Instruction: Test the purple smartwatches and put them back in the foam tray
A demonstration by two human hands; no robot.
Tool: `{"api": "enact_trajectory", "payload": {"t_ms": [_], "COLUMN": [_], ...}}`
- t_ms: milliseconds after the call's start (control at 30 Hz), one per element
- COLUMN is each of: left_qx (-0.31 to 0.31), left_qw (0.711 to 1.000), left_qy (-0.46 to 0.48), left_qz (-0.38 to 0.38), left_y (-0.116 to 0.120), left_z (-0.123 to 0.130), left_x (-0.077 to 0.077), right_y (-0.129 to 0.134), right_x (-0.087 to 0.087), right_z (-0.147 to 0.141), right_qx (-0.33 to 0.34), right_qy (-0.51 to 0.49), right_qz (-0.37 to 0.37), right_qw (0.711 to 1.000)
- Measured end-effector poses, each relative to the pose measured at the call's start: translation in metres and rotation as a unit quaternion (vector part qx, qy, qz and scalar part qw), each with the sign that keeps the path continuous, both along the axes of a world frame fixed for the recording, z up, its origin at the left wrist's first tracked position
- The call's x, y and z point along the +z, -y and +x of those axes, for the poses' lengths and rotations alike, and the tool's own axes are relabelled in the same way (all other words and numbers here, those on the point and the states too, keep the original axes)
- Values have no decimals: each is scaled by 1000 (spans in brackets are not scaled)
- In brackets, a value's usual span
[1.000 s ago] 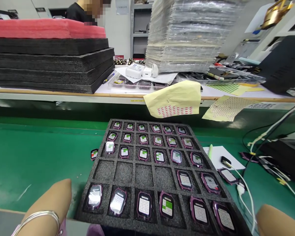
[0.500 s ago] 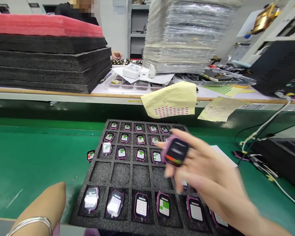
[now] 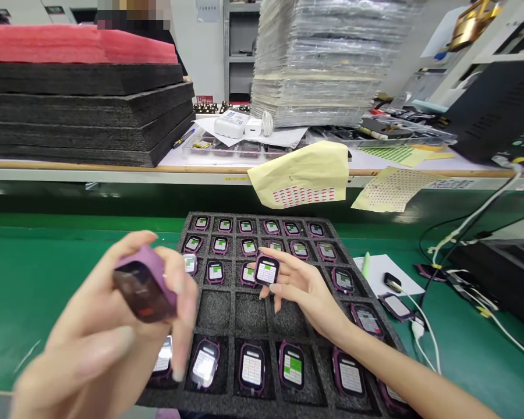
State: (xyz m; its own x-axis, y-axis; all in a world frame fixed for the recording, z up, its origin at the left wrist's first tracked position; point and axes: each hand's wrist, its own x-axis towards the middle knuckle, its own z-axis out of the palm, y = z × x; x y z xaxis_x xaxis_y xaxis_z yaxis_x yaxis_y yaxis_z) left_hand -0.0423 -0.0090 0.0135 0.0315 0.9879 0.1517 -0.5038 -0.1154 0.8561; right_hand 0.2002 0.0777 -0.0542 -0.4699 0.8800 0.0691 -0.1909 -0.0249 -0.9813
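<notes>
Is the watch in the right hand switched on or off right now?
On: the purple-cased smartwatch in the right hand is lit, showing a white grid with some green near the top.

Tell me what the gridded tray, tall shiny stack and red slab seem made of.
The gridded tray looks like matte dark foam, judging by its speckled grain. The tall shiny stack is probably thin clear plastic, given the glossy glints along its layers. The red slab may be foam or felt: dull, with a rough-looking side.
</notes>
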Motion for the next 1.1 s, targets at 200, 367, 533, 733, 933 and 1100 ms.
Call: {"api": "enact_trajectory", "payload": {"t_ms": [200, 367, 533, 733, 933, 1100], "left_qx": [-128, -149, -167, -182, -176, -172], "left_qw": [991, 988, 986, 983, 983, 982], "left_qy": [-11, -18, -22, -24, -49, -69], "left_qz": [-28, -32, -17, -18, -29, -33], "left_y": [-14, -23, -22, -23, -26, -30], "left_z": [38, 46, 48, 48, 50, 54], "left_x": [-13, -23, -22, -29, -32, -36], "right_y": [2, 3, 2, 3, 5, 4], "right_x": [-4, -4, -4, -4, -4, -4], "right_z": [-2, -1, -1, -2, -2, -3], "right_qx": [-22, -26, -21, -22, -55, -70], "right_qy": [30, 30, 25, 25, 48, 51], "right_qz": [14, 25, 19, 31, 36, 34], "right_qw": [999, 999, 999, 999, 997, 996]}}
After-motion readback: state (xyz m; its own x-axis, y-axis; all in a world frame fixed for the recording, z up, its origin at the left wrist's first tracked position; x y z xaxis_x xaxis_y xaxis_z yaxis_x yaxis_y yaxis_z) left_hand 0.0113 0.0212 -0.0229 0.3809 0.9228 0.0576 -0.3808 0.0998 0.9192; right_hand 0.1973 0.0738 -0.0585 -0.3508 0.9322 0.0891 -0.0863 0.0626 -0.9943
